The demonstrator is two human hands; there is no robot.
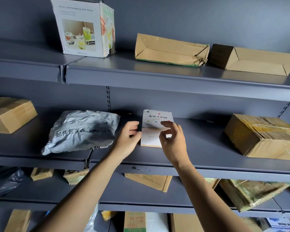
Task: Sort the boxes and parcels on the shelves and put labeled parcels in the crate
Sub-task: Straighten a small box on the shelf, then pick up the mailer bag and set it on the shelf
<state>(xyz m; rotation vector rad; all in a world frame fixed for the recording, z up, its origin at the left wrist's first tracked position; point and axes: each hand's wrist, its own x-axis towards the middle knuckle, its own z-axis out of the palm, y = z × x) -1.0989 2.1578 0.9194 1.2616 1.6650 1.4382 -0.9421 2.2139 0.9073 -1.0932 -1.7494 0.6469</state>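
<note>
The left hand's (128, 137) fingers (134, 125) curl against the left side of a small white box (155, 118), the thumb lying along its front left edge. The right hand (173, 140) hangs in front of the box's face, its fingers (168, 124) loosely bent and held apart from the thumb, with the box showing through the gap. Whether they touch the box cannot be told.

The white box stands upright on the middle shelf (208, 148), towards the back, with handwritten characters and coloured dots on its front. Just to its left a crumpled grey mailer bag (84, 129) lies flat, close to the left wrist. Well to the right sits a taped brown carton (264, 136), and another carton (10, 114) lies at the far left.

On the upper shelf (157, 76) stand a printed glassware box (80, 27) and two flattened cardboard boxes (171, 49) side by side. Below the forearms, more cardboard parcels (149, 181) crowd the lower shelves.
</note>
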